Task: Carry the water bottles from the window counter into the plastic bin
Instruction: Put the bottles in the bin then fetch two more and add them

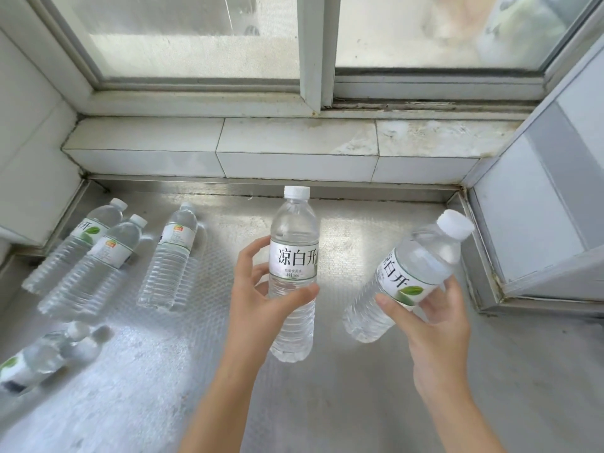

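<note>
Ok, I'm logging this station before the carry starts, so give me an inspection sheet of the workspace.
Surface: metal counter, textured, bright glare patch.
Job's things: upright bottle and tilted bottle held; three standing bottles far left; one blurred bottle at the near-left edge. Plastic bin not in view.
Clutter: nothing seen.
Hands: left hand grips the upright bottle; right hand grips the tilted one.
Cables: nothing seen.
Surroundings: stained tiled sill, sliding window.
</note>
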The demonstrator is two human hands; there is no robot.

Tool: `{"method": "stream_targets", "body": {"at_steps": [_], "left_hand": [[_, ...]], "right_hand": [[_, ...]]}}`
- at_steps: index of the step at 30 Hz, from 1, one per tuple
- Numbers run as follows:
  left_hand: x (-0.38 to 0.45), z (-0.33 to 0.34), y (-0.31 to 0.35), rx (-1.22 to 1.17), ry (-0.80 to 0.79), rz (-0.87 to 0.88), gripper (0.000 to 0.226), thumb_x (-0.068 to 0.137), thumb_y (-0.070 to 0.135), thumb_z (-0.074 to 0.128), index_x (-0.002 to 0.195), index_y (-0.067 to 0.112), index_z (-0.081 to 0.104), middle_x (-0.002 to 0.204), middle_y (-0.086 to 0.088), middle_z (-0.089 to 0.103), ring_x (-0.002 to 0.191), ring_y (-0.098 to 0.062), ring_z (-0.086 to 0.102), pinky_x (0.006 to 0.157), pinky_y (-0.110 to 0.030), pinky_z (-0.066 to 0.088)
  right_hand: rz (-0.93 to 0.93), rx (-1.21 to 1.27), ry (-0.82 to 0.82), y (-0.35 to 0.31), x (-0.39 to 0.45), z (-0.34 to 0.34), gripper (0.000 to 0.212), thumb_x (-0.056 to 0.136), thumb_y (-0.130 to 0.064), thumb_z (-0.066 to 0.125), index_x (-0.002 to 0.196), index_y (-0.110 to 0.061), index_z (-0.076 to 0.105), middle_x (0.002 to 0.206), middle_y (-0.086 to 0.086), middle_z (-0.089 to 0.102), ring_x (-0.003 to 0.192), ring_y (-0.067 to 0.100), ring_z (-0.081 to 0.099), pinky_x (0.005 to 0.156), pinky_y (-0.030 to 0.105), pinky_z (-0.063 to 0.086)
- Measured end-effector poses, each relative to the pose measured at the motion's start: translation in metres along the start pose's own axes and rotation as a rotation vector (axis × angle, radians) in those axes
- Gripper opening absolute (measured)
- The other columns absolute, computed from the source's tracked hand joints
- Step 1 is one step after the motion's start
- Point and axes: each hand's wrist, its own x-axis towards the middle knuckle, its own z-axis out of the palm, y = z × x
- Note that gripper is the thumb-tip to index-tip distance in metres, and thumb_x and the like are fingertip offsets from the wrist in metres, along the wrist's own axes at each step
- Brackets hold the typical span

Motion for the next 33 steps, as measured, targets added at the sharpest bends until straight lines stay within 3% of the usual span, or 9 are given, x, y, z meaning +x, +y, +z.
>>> {"method": "stream_targets", "body": {"at_steps": [11,15,19,24,29,33], "left_hand": [[-0.095,0.014,0.053,-0.103,-0.003,0.134,0.087,0.042,0.033,0.093,0.115,0.060,0.055,0.111,0.001,0.073,0.093,-0.011,0.074,0.076,-0.029,0.054],[-0.125,0.013,0.061,-0.122,0.000,0.185,0.088,0.041,0.033,0.094,0.115,0.059,0.056,0.109,0.002,0.074,0.090,-0.014,0.076,0.076,-0.034,0.056],[-0.144,0.013,0.072,-0.126,-0.029,0.233,0.089,0.040,0.032,0.095,0.115,0.058,0.057,0.103,0.009,0.076,0.088,-0.012,0.076,0.073,-0.033,0.056],[-0.163,0.013,0.086,-0.145,-0.119,0.296,0.087,0.038,0.034,0.094,0.110,0.063,0.055,0.099,0.027,0.071,0.085,-0.002,0.074,0.058,-0.016,0.056],[-0.187,0.008,0.096,-0.170,-0.236,0.361,0.088,0.036,0.032,0.094,0.112,0.058,0.058,0.096,0.014,0.075,0.083,0.000,0.073,0.056,-0.009,0.053],[-0.213,0.001,0.095,-0.179,-0.382,0.384,0.087,0.038,0.029,0.094,0.113,0.057,0.058,0.097,0.019,0.075,0.083,0.000,0.073,0.056,-0.009,0.053]], "right_hand": [[-0.075,0.078,-0.061,-0.065,-0.054,-0.038,0.084,0.049,-0.029,0.089,0.127,-0.033,0.057,0.114,-0.002,0.069,0.106,0.021,0.066,0.083,0.043,0.054],[-0.155,0.064,-0.093,-0.085,-0.078,-0.049,0.083,0.052,-0.030,0.088,0.129,-0.031,0.057,0.117,-0.005,0.069,0.107,0.016,0.065,0.090,0.040,0.051],[-0.176,0.065,-0.105,-0.101,-0.102,-0.059,0.088,0.051,-0.031,0.090,0.131,-0.039,0.054,0.115,-0.004,0.070,0.109,0.019,0.065,0.093,0.049,0.052],[-0.215,0.071,-0.079,-0.119,-0.131,-0.075,0.091,0.049,-0.033,0.091,0.132,-0.037,0.054,0.119,-0.002,0.069,0.113,0.022,0.063,0.096,0.054,0.049],[-0.263,0.085,0.003,-0.129,-0.172,-0.089,0.090,0.049,-0.030,0.091,0.131,-0.038,0.055,0.119,-0.002,0.070,0.113,0.022,0.064,0.092,0.053,0.052],[-0.283,0.081,0.118,-0.130,-0.218,-0.098,0.090,0.046,-0.034,0.092,0.129,-0.040,0.056,0.116,-0.001,0.070,0.111,0.024,0.065,0.093,0.054,0.051]]}}
